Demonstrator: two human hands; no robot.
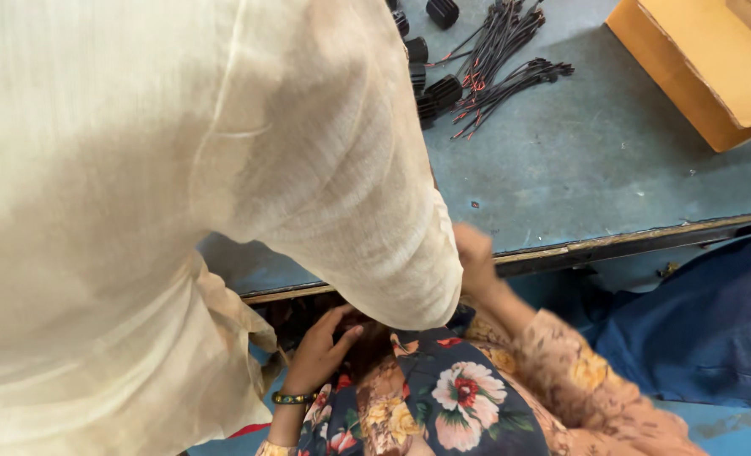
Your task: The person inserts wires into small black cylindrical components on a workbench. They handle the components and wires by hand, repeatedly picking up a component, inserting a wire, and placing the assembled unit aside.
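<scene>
Cream cloth (139,169) draped over the left and middle of the view, hiding the left part of the worktop and hanging down past its near edge. Blue-grey worktop (578,160) bare across the middle, with a worn wooden strip along the near edge. Floral garment (460,397) in dark blue and orange below that edge, at the bottom middle. Blue denim (713,329) to the right of it, below the worktop's near edge. Brown cardboard box (704,67) at the far right corner of the worktop. 2 bundles of black wires (502,59) with red ends near the far edge, left of the box, well apart from both hands. Black ribbed parts (439,89) just beside the wires, partly behind the cloth. Left hand (320,355) below the near edge, right under the cloth's lower hem, fingers loosely bent and spread, gripping nothing visible, fingertips against something dark there. Right hand (475,253) at the near edge, just beside the cloth's hanging end, blurred; cannot tell its state. Dark beaded bangle (292,398) on the left wrist.
</scene>
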